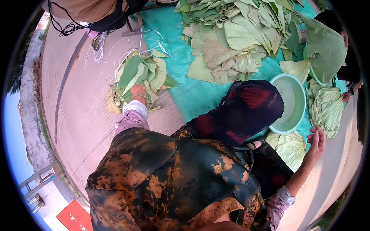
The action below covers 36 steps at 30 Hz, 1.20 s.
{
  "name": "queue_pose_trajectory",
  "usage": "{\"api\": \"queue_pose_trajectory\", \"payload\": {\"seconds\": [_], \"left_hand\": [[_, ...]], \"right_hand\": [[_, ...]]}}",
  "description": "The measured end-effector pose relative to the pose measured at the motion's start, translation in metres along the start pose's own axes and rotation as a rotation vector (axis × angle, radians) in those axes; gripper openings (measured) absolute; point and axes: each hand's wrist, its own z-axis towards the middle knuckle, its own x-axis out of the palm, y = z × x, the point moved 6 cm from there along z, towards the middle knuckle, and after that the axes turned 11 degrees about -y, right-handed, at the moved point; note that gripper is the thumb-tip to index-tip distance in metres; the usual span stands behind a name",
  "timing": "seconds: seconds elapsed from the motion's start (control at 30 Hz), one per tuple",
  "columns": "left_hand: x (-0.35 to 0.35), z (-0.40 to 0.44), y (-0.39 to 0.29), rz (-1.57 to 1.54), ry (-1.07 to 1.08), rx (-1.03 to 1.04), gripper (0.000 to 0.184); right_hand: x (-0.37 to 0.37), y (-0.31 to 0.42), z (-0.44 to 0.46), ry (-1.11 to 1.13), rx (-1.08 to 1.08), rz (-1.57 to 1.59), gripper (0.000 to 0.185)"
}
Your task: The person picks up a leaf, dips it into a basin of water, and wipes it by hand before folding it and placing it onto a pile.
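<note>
My left hand (138, 92) is closed at the near edge of a bundle of green and pale leaves (135, 75) on the pavement; whether it grips a leaf cannot be made out. White strings lie around the bundle. On the right, my right hand (317, 143) is raised with its fingers apart and nothing in it. It is beside fanned pale green leaves (291, 149) and just below another folded leaf stack (324, 109). A light green basin (297, 111) stands on the teal sheet (185, 98) beyond my knee.
A large leaf pile (235, 42) covers the far part of the sheet. At the right edge a co-worker's hands touch a big leaf (327, 52) and the folded stack. Another person sits at the top left, near loose white strings (99, 48). A dark strip (63, 81) lies on the pavement.
</note>
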Motion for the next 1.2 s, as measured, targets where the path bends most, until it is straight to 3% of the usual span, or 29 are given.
{"api": "queue_pose_trajectory", "payload": {"seconds": [0.1, 0.13, 0.27, 0.4, 0.6, 0.73, 0.83, 0.93, 1.03, 1.13, 1.2], "left_hand": [[0.071, -0.034, -0.017, -0.029, 0.273, 0.262, 0.008], [0.091, -0.079, -0.033, 0.007, 0.269, 0.285, 0.008], [0.198, -0.188, -0.055, 0.146, 0.586, 0.286, 0.014], [0.29, -0.293, -0.077, 0.091, 0.815, 0.22, 0.015], [0.406, -0.349, -0.097, 0.127, 0.86, 0.106, 0.03], [0.422, -0.371, -0.106, 0.176, 0.972, -0.11, 0.032], [0.418, -0.383, -0.113, 0.135, 1.07, -0.095, 0.026], [0.409, -0.391, -0.127, 0.198, 1.01, 0.108, 0.017], [0.426, -0.4, -0.127, 0.31, 1.079, 0.364, 0.012], [0.427, -0.435, -0.121, 0.242, 1.124, 0.383, 0.016], [0.432, -0.462, -0.111, 0.19, 1.178, 0.227, 0.021]], "right_hand": [[0.004, 0.009, -0.002, -0.025, -0.002, -0.025, 0.02], [0.004, 0.009, -0.002, -0.027, 0.01, -0.022, 0.02], [0.001, 0.006, 0.001, -0.045, 0.049, 0.005, 0.018], [-0.002, 0.006, 0.004, -0.068, 0.079, 0.027, 0.017], [-0.005, 0.004, 0.009, -0.065, 0.069, 0.002, 0.017], [-0.01, 0.002, 0.011, -0.083, 0.08, -0.001, 0.017], [-0.011, 0.001, 0.011, -0.079, 0.079, -0.006, 0.017], [-0.012, -0.001, 0.009, -0.069, 0.091, -0.011, 0.017], [-0.009, 0.003, 0.005, -0.043, 0.087, -0.002, 0.017], [-0.005, 0.01, 0.003, -0.035, 0.049, -0.009, 0.016], [-0.004, 0.013, 0.001, -0.036, 0.023, -0.014, 0.016]]}}
